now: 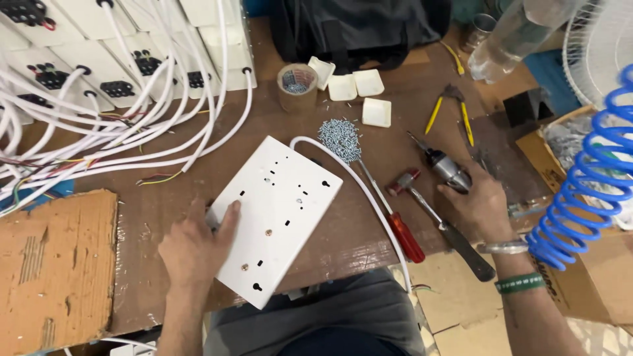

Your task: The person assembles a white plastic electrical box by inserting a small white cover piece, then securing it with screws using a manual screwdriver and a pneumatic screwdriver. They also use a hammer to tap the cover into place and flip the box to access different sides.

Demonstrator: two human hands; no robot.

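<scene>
- Left hand (194, 247) is pressing flat on the white switch box (275, 214), fingers together, thumb on its face; the box is lying back-up on the brown table (369, 231) at the near edge.
- Right hand (478, 207) is gripping the pneumatic screwdriver (443, 165), fingers wrapped around it.
- Screw pile (340, 138), red screwdriver (395, 221) and hammer (438, 221) are lying between the hands.

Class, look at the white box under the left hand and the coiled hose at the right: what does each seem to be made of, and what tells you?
White box: probably moulded plastic, smooth and matt, with clean punched slots. Coiled hose: likely flexible plastic tubing, glossy blue, holding a springy spiral.
</scene>
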